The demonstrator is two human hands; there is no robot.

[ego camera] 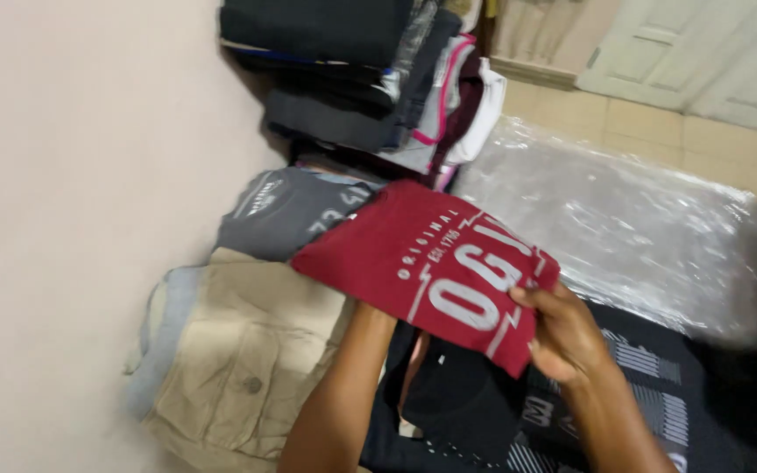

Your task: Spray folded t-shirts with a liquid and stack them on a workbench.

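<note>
I hold a folded dark red T-shirt [427,263] with white print flat in the air above the clothes. My right hand [567,337] pinches its near right edge, thumb on top. My left hand is hidden beneath the shirt; only my left forearm [335,403] shows, reaching under its near left side. Below the shirt lie folded khaki trousers [243,363] on the left and a black garment [462,407] in the middle.
A folded grey T-shirt [286,210] lies beyond the trousers. A tall stack of folded dark clothes [352,79] stands against the pale wall [72,175]. Crinkled clear plastic sheeting [624,219] covers the floor on the right. A black printed garment [650,385] lies near my right wrist.
</note>
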